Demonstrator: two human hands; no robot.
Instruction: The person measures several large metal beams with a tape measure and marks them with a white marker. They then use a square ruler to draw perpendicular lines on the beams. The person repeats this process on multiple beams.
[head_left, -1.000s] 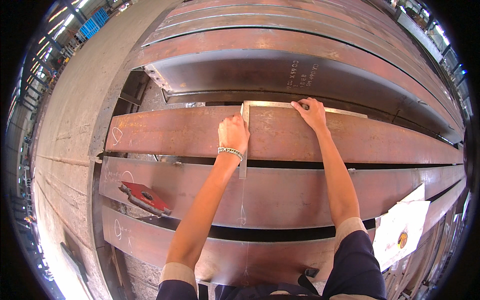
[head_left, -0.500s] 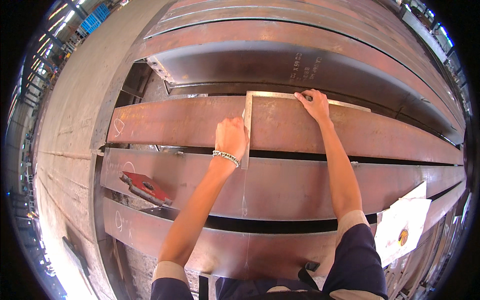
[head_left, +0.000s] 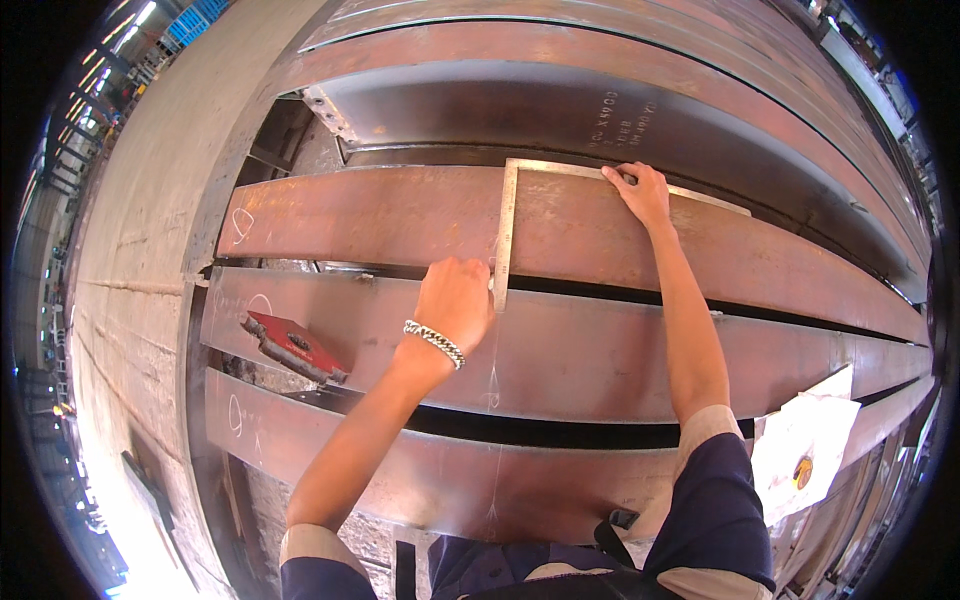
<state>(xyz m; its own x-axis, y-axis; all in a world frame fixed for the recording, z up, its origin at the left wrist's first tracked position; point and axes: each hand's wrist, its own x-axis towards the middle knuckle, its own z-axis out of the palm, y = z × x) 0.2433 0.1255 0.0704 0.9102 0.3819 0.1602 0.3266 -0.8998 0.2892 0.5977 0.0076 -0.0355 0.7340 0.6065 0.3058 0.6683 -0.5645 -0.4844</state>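
Several long rusty steel plates (head_left: 380, 215) lie side by side with dark gaps between them, and a steel framing square (head_left: 505, 235) rests across the upper one — its long blade runs toward the person, its short blade along the far edge. One slip of the square looks the likeliest trouble: if either hand shifts its pressure, the blade could pivot and the line come out crooked. Right hand (head_left: 640, 192) lies flat, fingers spread, pressing the short blade down. Left hand (head_left: 455, 300) is clenched just beside the long blade's near end; what it grips I cannot tell. A red magnet block (head_left: 293, 347) sits well to the left.
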